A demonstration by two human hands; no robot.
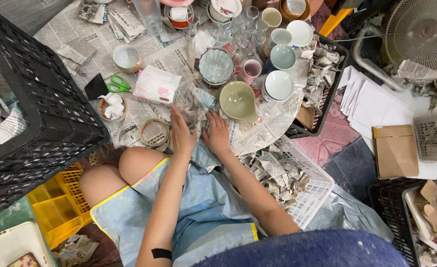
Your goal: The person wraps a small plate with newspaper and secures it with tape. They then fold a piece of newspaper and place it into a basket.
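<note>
Both hands are down flat, the left hand (181, 134) and the right hand (217, 134) side by side and just apart, palms pressing a crumpled sheet of newsprint (197, 106) at the near edge of the round bench (273, 126). Neither is clamped on anything; fingers lie spread on soft, creased paper. Touching the right hand's far side sits a pale green glazed bowl (238, 101), smooth, rounded, tilted on its side. I judge a careless tug on the paper could roll it off the edge. Behind it, ceramic cups (279, 85) and thin clear glasses (238, 24) stand crowded; a knock could chip them. A tape roll (154, 132) lies beside the left hand.
</note>
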